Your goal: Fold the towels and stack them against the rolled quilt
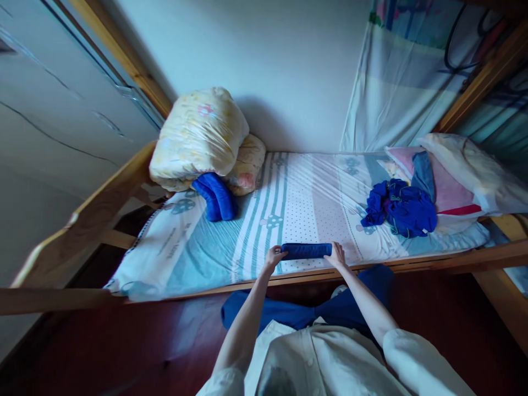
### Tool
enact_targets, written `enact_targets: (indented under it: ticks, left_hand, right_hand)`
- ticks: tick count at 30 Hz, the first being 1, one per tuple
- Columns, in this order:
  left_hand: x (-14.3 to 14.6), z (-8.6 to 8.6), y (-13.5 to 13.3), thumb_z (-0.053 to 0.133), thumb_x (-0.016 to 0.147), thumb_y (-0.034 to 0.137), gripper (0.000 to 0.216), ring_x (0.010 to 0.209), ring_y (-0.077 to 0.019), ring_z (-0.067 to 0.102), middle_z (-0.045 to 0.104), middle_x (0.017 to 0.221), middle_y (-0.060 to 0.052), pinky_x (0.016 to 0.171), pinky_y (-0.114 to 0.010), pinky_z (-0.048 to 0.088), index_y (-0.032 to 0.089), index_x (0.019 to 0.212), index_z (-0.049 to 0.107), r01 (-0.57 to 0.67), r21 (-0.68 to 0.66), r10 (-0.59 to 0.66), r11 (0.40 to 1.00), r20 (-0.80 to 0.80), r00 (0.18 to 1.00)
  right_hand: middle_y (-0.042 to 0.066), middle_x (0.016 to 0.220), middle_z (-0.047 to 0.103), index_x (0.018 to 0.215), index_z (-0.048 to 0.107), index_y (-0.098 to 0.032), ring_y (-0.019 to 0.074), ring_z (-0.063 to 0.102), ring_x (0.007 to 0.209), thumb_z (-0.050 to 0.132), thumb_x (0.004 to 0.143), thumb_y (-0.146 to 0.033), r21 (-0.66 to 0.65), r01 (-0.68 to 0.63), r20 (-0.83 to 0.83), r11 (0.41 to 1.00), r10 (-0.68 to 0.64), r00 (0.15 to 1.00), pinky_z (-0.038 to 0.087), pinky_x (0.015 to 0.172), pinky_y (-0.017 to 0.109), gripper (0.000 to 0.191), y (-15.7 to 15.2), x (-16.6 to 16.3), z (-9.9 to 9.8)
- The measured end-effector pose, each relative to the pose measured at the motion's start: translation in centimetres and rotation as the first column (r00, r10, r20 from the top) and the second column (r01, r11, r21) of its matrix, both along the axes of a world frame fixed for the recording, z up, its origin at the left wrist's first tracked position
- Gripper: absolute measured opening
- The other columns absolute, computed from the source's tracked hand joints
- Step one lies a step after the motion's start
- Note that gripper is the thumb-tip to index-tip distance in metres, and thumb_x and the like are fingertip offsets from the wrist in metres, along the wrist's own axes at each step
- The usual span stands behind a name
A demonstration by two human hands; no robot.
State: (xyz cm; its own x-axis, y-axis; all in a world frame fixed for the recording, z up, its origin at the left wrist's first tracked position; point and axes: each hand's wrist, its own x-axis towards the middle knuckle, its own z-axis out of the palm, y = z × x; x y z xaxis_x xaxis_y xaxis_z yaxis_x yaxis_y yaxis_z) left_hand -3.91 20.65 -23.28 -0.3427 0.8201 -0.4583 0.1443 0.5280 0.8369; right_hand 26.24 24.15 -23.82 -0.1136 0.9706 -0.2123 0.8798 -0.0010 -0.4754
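Note:
Between my two hands a dark blue cloth (pixel 306 251), folded into a narrow strip, is held level at the bed's front edge. My left hand (pixel 274 258) pinches its left end, and my right hand (pixel 337 255) grips the right end. More blue folded cloth (pixel 215 198), plush-looking, lies on the patterned bed sheet (pixel 264 236) to the left, against the quilt. Over to the right sits a crumpled heap of bright blue cloth (pixel 408 212); its exact kind I cannot make out.
A bundled cream quilt (pixel 198 135) stands at the bed's left end. At the right end lie a pink pillow (pixel 449 179) and a whitish plastic-looking bag (pixel 474 165). A wooden rail (pixel 424 265) runs along the front, and a curtain (pixel 396 93) hangs at the back right.

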Motion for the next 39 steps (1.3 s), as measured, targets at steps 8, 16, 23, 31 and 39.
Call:
enact_targets:
  ticks: [8, 16, 23, 31, 39]
  left_hand:
    - [0.6, 5.8, 1.5, 0.074, 0.060, 0.025, 0.028, 0.081, -0.0201, 0.070, 0.073, 0.089, -0.002, 0.071, -0.028, 0.055, 0.021, 0.087, 0.068, 0.220, 0.286, -0.187, 0.933, -0.138, 0.973]
    - [-0.8, 13.3, 0.1, 0.072, 0.068, 0.018, 0.024, 0.093, -0.0240, 0.069, 0.073, 0.101, -0.007, 0.090, -0.037, 0.056, 0.021, 0.092, 0.073, 0.313, 0.413, -0.176, 0.855, -0.338, 0.925]
    - [-3.5, 13.3, -1.9, 0.083, 0.068, 0.033, 0.066, 0.117, -0.0256, 0.064, 0.064, 0.133, -0.014, 0.096, -0.038, 0.054, 0.022, 0.129, 0.059, -0.008, 0.559, 0.010, 0.829, -0.001, 1.000]
    - [-4.8, 9.0, -4.5, 0.091, 0.052, 0.031, 0.078, 0.118, -0.0292, 0.065, 0.070, 0.118, -0.011, 0.103, -0.042, 0.051, 0.018, 0.123, 0.060, 0.016, 0.427, 0.001, 0.904, -0.039, 0.999]
    - [-3.1, 9.4, -5.8, 0.084, 0.056, 0.037, 0.060, 0.090, -0.0274, 0.070, 0.071, 0.084, -0.003, 0.077, -0.035, 0.056, 0.017, 0.109, 0.063, -0.173, 0.388, 0.255, 0.905, -0.171, 0.952]
  right_hand:
    - [0.015, 0.150, 0.054, 0.149, 0.050, -0.023, 0.0340, 0.049, 0.140, 0.093, 0.058, -0.034, 0.144, -0.398, -0.196, 0.906, 0.420, 0.886, 0.040, 0.115, 0.046, 0.101, 3.4, -8.3, 7.0]
    - [0.000, 0.079, 0.077, 0.084, 0.075, -0.016, 0.0235, 0.071, 0.083, 0.088, 0.057, -0.032, 0.106, -0.389, -0.416, 0.915, 0.396, 0.819, 0.051, 0.072, 0.027, 0.035, 2.9, -15.2, 11.0]
    - [-0.001, 0.063, 0.071, 0.066, 0.069, -0.017, 0.0225, 0.071, 0.074, 0.081, 0.061, -0.038, 0.109, -0.205, -0.587, 0.973, 0.229, 0.777, 0.051, 0.060, 0.024, 0.025, 1.4, -19.3, 13.7]
    - [0.003, 0.063, 0.071, 0.058, 0.064, -0.017, 0.0245, 0.073, 0.075, 0.084, 0.058, -0.046, 0.126, -0.136, -0.661, 0.983, 0.186, 0.727, 0.056, 0.060, 0.025, 0.035, 0.9, -22.8, 17.8]
    - [0.006, 0.070, 0.075, 0.066, 0.069, -0.016, 0.0252, 0.074, 0.076, 0.087, 0.058, -0.048, 0.131, -0.133, -0.731, 0.982, 0.187, 0.656, 0.057, 0.059, 0.027, 0.039, 0.3, -24.1, 20.9]
